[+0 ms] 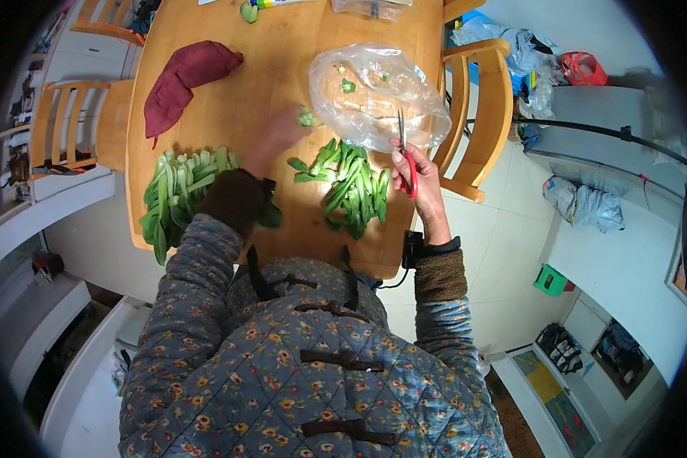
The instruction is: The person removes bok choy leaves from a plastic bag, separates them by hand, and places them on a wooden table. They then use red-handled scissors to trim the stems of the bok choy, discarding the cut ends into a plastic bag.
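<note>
My right hand holds a pair of scissors with red handles, blades pointing away from me over the near edge of a clear plastic bag. My left hand is blurred, above the middle of the table; a small pale-green vegetable piece shows at its fingertips. Beside my left forearm lies a row of leafy greens that look like bok choy, stems pointing away from me. A looser pile of green stalks and leaves rests between my hands. Several small green scraps lie on the bag.
A crumpled dark-red cloth lies at the far left of the wooden table. Wooden chairs stand at the left and right. Another green piece and plastic packaging are at the far end.
</note>
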The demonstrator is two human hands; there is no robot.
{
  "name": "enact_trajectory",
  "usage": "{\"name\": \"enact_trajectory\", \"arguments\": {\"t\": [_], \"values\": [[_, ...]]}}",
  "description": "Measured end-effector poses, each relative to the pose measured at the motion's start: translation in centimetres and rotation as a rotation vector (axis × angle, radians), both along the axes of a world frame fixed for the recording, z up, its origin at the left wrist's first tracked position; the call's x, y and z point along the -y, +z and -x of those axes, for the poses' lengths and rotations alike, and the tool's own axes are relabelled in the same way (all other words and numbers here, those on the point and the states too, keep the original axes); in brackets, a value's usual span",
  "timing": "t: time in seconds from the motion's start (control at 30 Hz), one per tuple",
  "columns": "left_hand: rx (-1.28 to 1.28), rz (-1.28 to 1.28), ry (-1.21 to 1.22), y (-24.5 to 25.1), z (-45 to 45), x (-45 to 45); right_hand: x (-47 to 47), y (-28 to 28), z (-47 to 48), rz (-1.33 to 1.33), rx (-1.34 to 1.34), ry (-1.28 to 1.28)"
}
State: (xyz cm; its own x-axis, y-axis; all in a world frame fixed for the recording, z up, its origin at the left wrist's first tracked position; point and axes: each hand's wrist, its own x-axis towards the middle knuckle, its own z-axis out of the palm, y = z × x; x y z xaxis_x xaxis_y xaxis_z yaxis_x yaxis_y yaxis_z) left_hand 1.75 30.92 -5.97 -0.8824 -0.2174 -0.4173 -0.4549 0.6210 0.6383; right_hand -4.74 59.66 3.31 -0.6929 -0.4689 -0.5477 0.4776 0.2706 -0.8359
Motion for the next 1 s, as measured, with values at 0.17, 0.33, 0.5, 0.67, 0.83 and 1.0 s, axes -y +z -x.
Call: {"name": "enact_trajectory", "arguments": {"t": [0.17,0.33,0.5,0.67,0.83,1.0], "values": [[-0.054,0.276,0.051,-1.6,0.3,-4.5,-0.3,-0.1,-2.0,0.027,0.024,-0.003],[0.006,0.128,-0.050,-1.2,-0.1,-2.6,-1.7,-0.3,-3.2,0.053,0.027,-0.068],[-0.083,0.130,-0.102,0.8,-2.6,-2.0,-2.4,-0.8,-4.6,0.074,0.082,-0.136],[-0.314,0.086,-0.551,1.4,-3.8,-3.1,-2.3,-0.5,-5.6,0.112,0.071,-0.124],[-0.309,0.144,-0.581,-0.3,-3.7,-3.4,-2.6,0.3,-6.2,0.116,0.060,-0.141],[-0.294,-0.355,-0.293,1.2,-3.0,-3.2,-2.9,0.7,-6.7,0.122,0.027,-0.121]]}}
